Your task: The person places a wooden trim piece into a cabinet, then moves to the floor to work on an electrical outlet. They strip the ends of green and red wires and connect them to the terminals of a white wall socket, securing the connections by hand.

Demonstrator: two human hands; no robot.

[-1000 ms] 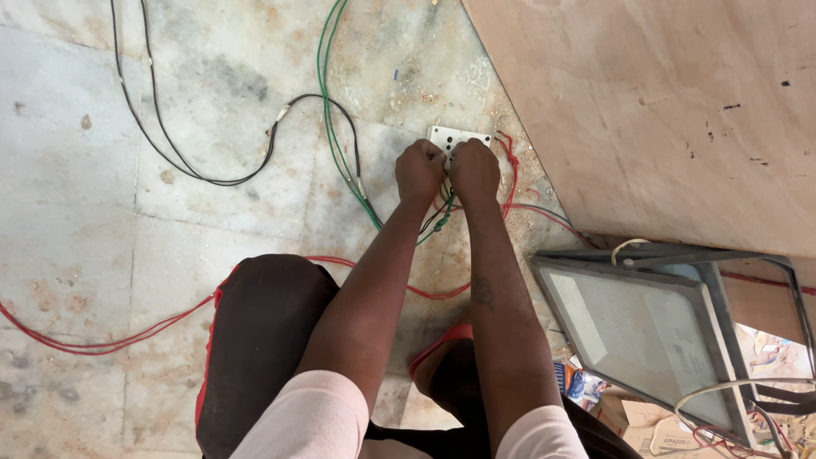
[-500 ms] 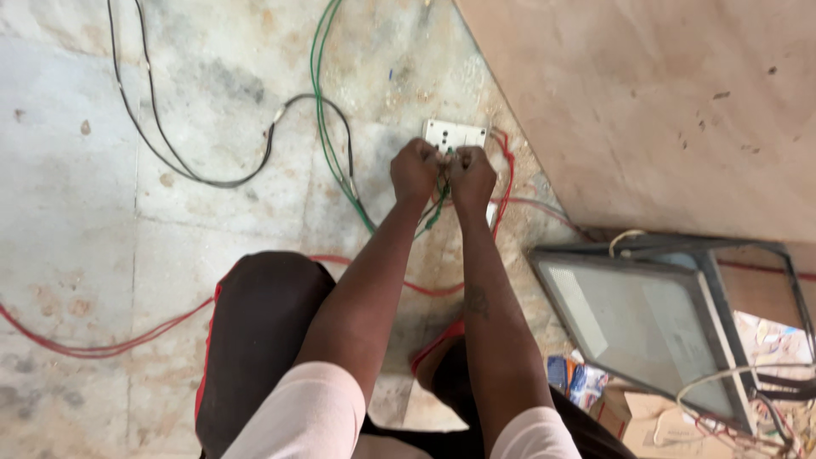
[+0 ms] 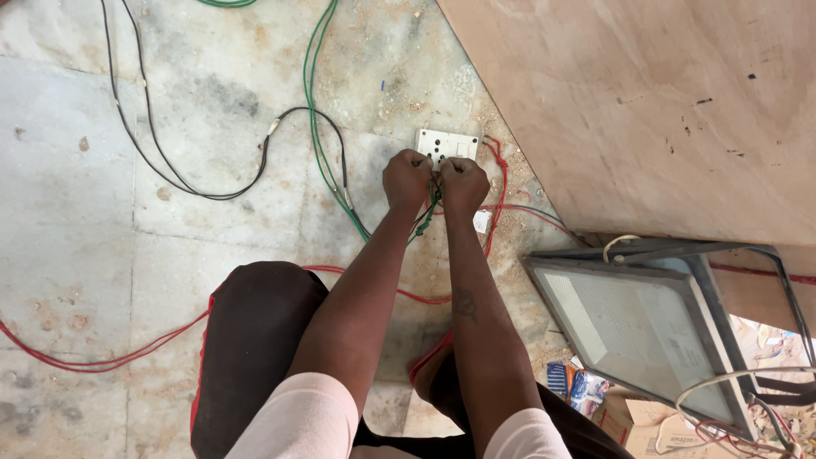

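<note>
In the head view, both hands are at the upper middle of the frame, a little higher than one second ago. The left hand (image 3: 407, 176) and the right hand (image 3: 464, 180) are clenched on the green wire (image 3: 316, 127), just below the white switch plate (image 3: 448, 145) on the stone floor (image 3: 76, 229). The grip looks unchanged, so the wire work continues at the same spot

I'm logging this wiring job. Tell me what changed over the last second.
Hardly anything changed. The left hand and right hand stay closed together on the green wires just below the white switch plate; only the camera view drifted a little. Nothing was picked up or let go. The red wire, black cable, plywood sheet and floodlight lie as before.
</note>
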